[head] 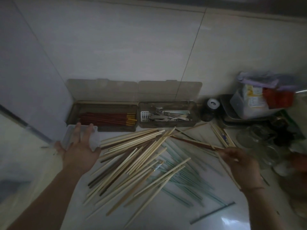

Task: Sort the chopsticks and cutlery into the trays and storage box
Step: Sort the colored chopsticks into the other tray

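Fingers of the left hand (79, 146) lie spread and nearly straight over a clear plastic box (94, 138) on the white counter (166, 213), holding nothing, while the right hand (240, 161) pinches the end of a dark chopstick (196, 143) that reaches back across the pile. Between the hands sprawls a loose heap of pale chopsticks (132, 156) over some green ones (182, 178). Against the wall behind stand two open trays, the left tray (74, 113) holding red chopsticks (106, 119), the right tray (194, 113) just beside it holding metal cutlery (167, 116).
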A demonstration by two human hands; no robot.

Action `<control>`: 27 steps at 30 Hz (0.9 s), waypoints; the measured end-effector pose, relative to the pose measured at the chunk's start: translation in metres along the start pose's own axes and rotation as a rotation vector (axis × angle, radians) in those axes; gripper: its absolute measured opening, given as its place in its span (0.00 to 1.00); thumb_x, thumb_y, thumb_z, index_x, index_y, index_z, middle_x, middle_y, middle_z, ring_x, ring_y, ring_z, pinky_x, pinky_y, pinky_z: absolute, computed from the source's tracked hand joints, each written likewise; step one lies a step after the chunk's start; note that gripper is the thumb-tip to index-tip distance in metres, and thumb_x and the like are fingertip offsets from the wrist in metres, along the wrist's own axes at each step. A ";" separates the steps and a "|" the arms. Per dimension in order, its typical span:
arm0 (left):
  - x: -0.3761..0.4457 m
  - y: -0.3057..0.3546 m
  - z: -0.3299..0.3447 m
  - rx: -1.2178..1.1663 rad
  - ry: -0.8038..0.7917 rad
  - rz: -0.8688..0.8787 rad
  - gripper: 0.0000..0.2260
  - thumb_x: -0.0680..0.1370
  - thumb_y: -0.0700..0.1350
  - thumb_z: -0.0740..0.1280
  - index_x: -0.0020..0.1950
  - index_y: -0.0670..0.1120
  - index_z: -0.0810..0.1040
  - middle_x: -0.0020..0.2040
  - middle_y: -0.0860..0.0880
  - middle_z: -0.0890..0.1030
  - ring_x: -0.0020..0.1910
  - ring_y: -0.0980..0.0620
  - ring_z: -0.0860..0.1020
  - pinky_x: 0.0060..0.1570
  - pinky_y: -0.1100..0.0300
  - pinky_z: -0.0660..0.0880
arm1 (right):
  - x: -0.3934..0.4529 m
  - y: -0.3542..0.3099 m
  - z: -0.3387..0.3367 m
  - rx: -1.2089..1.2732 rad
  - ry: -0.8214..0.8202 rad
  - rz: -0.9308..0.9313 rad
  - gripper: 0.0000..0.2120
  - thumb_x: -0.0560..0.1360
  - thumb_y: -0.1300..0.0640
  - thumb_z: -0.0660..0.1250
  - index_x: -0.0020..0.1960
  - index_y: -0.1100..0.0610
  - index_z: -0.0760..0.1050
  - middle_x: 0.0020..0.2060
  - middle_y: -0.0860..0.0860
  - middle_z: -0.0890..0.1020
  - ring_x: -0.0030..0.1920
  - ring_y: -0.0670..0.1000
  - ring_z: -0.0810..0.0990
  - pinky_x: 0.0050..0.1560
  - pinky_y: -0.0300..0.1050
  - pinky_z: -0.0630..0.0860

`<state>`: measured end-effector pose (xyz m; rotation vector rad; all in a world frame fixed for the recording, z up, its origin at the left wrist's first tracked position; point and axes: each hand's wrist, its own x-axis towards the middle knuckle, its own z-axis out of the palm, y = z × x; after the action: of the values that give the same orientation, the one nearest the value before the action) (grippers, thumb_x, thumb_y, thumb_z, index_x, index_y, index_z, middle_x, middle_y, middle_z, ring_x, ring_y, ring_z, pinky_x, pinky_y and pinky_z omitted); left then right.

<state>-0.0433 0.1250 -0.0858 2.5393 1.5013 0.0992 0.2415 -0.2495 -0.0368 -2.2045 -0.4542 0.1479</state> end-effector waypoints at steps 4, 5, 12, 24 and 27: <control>0.000 -0.001 -0.002 -0.007 -0.034 -0.018 0.38 0.76 0.58 0.66 0.79 0.62 0.47 0.81 0.52 0.43 0.78 0.47 0.54 0.71 0.35 0.45 | 0.010 -0.035 0.000 0.471 0.234 0.089 0.05 0.76 0.59 0.67 0.43 0.52 0.77 0.30 0.43 0.82 0.31 0.41 0.78 0.35 0.31 0.76; -0.001 0.001 -0.002 -0.009 -0.037 -0.010 0.38 0.76 0.59 0.66 0.79 0.62 0.46 0.81 0.53 0.42 0.78 0.48 0.53 0.71 0.35 0.45 | 0.014 -0.041 0.000 0.552 0.303 0.116 0.04 0.76 0.55 0.67 0.43 0.52 0.78 0.30 0.44 0.81 0.31 0.42 0.78 0.35 0.33 0.77; -0.005 0.003 -0.011 -0.023 -0.035 0.013 0.37 0.77 0.59 0.62 0.78 0.63 0.42 0.80 0.53 0.39 0.78 0.52 0.51 0.72 0.37 0.43 | 0.043 -0.110 0.076 0.929 0.164 0.238 0.02 0.77 0.62 0.64 0.46 0.58 0.75 0.30 0.45 0.82 0.34 0.41 0.81 0.37 0.33 0.78; -0.005 -0.003 -0.006 -0.068 -0.012 0.041 0.37 0.71 0.62 0.56 0.79 0.62 0.47 0.81 0.51 0.45 0.73 0.46 0.65 0.71 0.34 0.42 | 0.056 -0.199 0.255 0.739 -0.203 0.463 0.03 0.73 0.62 0.71 0.44 0.55 0.80 0.32 0.54 0.79 0.16 0.47 0.69 0.20 0.36 0.68; -0.005 -0.003 -0.004 -0.070 0.003 0.049 0.37 0.72 0.61 0.58 0.78 0.62 0.47 0.81 0.50 0.47 0.71 0.45 0.68 0.71 0.34 0.43 | 0.058 -0.199 0.268 0.563 -0.298 0.348 0.06 0.72 0.61 0.73 0.39 0.51 0.80 0.38 0.53 0.82 0.22 0.48 0.74 0.21 0.36 0.70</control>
<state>-0.0491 0.1224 -0.0827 2.5219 1.4115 0.1601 0.1713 0.0819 -0.0473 -1.6869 -0.1525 0.7097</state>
